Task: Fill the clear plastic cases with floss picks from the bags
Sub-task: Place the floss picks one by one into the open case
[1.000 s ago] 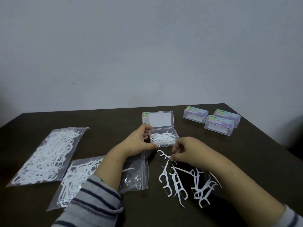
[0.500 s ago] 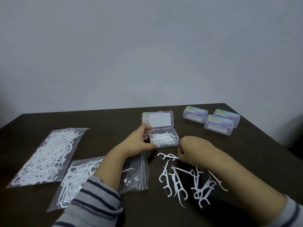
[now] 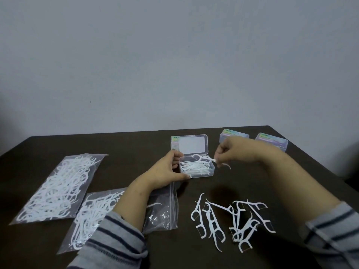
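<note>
Far left, a sealed bag of floss picks (image 3: 56,188) lies untouched, and beside it the opened zip bag (image 3: 124,216) sits under the left forearm. The left hand (image 3: 165,171) grips the open clear case (image 3: 197,166) at its near-left corner, steadying it just as a second ago. Now the change: the right hand (image 3: 231,152) has lifted off the loose pile of picks (image 3: 231,220) and carried a pinched floss pick (image 3: 219,162) up to the case's right edge. It looks ready to drop in. Two closed cases (image 3: 271,140) wait beyond.
</note>
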